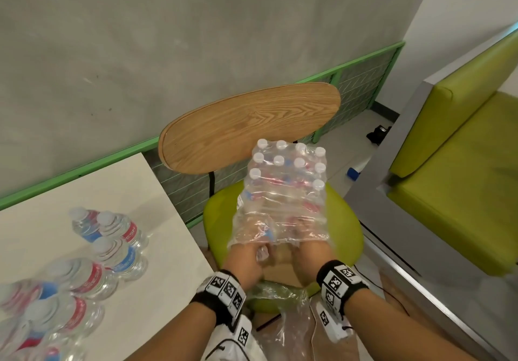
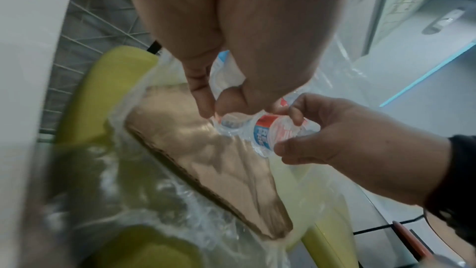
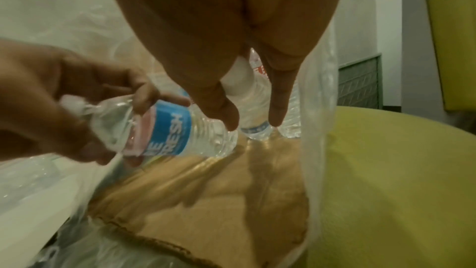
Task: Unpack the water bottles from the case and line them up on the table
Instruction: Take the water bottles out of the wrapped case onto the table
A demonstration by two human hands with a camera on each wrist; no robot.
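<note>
The shrink-wrapped case of water bottles (image 1: 286,192) stands on a green chair seat (image 1: 347,234), its near end torn open over a cardboard tray (image 1: 280,265). Both hands reach into that opening. My left hand (image 1: 249,259) grips a blue-and-red labelled bottle (image 3: 167,127) by its upper part, tilted with the base towards the case. My right hand (image 1: 307,251) is further in under the wrap. In the left wrist view its thumb and fingers curl round another labelled bottle (image 2: 268,131). Several unpacked bottles (image 1: 84,271) stand on the white table (image 1: 140,192) at the left.
The chair's wooden backrest (image 1: 246,128) rises behind the case. Loose plastic wrap (image 1: 283,302) hangs off the seat's front edge. A green padded bench (image 1: 462,178) with a grey side panel stands to the right. A grey wall with green trim runs behind.
</note>
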